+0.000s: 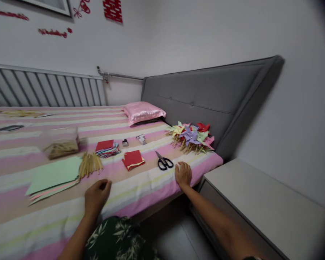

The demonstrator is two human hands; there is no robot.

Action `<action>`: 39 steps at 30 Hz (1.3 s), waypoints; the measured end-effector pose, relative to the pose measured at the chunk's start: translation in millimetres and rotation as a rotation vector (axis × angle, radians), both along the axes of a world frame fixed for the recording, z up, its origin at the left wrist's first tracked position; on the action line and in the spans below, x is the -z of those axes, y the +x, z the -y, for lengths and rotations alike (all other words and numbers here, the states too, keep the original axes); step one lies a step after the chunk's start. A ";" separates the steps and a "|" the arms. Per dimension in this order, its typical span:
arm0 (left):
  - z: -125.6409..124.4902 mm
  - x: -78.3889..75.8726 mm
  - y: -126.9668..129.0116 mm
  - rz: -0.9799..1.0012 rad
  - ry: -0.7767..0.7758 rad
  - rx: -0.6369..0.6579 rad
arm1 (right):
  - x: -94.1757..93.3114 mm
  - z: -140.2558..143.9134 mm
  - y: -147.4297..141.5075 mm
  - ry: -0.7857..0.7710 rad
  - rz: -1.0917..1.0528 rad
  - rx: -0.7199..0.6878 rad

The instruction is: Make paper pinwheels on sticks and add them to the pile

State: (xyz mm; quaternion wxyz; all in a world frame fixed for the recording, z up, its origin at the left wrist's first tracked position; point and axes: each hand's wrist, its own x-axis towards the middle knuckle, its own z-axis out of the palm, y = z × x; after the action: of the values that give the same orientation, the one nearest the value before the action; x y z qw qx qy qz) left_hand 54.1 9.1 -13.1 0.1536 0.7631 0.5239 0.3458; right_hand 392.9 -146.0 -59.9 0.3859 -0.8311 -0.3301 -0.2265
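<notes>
My left hand point(97, 196) is over the front part of the striped bed, loosely curled, with nothing visible in it. It is near a bundle of thin wooden sticks point(90, 165) and a stack of coloured paper sheets point(55, 175), light green on top. My right hand point(183, 173) rests on the bed's edge, palm down and fingers apart, holding nothing. Just left of it lie black-handled scissors point(165, 163), apart from the fingers. Small red paper squares point(133, 159) lie between the hands, with a thicker pile of coloured squares point(107, 148) behind them. Paper pinwheels on sticks point(191, 137) lie beyond my right hand.
A clear plastic box point(62, 144) holds more sticks. Two small items point(141, 139) lie behind the squares. A pink pillow point(143, 112) is by the grey headboard point(189, 97). A bedside cabinet point(260, 202) stands at right. Yellow pieces point(23, 113) lie at the far left.
</notes>
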 end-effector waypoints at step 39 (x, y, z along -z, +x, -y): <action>-47.6 -20.0 24.2 0.058 -0.033 -0.038 | -105.9 -165.5 -63.4 -0.278 -0.324 -0.733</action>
State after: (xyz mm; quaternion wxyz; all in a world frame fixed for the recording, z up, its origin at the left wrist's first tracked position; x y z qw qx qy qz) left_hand 78.3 56.8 6.9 0.1749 0.7401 0.5393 0.3618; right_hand 329.4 19.5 46.0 0.3721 -0.7278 -0.5663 0.1058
